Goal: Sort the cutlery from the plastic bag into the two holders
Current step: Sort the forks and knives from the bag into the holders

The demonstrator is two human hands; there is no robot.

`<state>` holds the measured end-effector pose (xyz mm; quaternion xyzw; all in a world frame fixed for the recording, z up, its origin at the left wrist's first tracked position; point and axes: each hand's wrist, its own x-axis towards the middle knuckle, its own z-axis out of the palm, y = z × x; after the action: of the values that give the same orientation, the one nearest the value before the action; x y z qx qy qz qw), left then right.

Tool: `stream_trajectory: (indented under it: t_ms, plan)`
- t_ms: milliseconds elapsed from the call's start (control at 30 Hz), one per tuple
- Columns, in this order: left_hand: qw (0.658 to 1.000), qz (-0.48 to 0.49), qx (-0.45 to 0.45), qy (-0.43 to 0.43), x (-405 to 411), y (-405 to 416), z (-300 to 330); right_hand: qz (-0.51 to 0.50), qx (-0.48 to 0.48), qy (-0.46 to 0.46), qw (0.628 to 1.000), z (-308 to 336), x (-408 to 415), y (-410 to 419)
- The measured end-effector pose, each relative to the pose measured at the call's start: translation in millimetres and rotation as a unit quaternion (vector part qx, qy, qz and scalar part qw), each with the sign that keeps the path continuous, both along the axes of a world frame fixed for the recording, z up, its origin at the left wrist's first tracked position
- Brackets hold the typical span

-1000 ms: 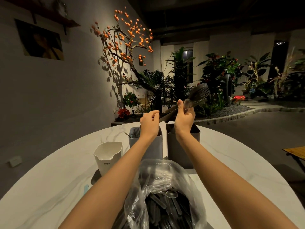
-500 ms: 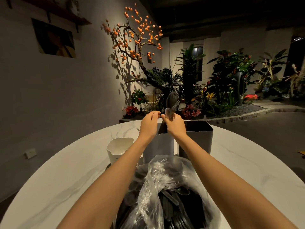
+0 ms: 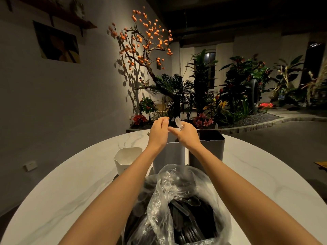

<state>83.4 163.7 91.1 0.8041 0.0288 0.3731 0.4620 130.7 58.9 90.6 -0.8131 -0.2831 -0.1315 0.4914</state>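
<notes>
My right hand (image 3: 188,136) pinches a clear plastic spoon (image 3: 177,121), bowl upward, above the light grey holder (image 3: 170,156). My left hand (image 3: 158,132) hovers just left of it over the same holder, fingers loosely curled, with nothing visible in them. A fork tip (image 3: 148,133) sticks out of that holder beside my left wrist. The dark grey holder (image 3: 213,145) stands to the right, its opening dark. Close in front of me the clear plastic bag (image 3: 164,197) lies open, full of black cutlery (image 3: 185,218).
A small white cup (image 3: 127,156) stands left of the holders on the round white marble table (image 3: 70,183). Beyond the table's far edge are a planter bed with plants and an orange-fruited tree (image 3: 145,41). A wall runs along the left.
My right hand moved from over the dark holder to over the light one. The bundle of cutlery it held is gone; only a clear spoon shows in it.
</notes>
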Motion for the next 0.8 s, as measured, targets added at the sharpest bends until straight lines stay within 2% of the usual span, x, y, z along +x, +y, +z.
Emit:
stream_trajectory:
  t_ms: [67, 233, 400, 533, 800]
  plan:
    - [1.000, -0.004, 0.004, -0.008, -3.7, -2.4, 2.2, 0.006, 0.011, -0.015, 1.000, 3.8, -6.4, 0.5]
    - [1.000, -0.020, -0.002, -0.013, -13.8, -8.0, 8.2, 0.067, 0.029, 0.019, 0.997, 4.0, -22.0, 4.6]
    - [0.999, -0.035, -0.021, -0.004, -30.3, -4.0, 8.5, 0.112, -0.010, 0.022, 0.993, 2.3, -28.6, 14.9]
    - [0.997, 0.064, 0.033, 0.005, -40.2, 5.0, 6.7, 0.125, -0.026, 0.015, 0.992, -1.4, -38.0, 26.3]
    - [0.991, 0.115, 0.016, 0.066, -55.8, 32.7, -3.1, 0.165, -0.065, -0.019, 0.984, -12.8, -61.4, 51.5]
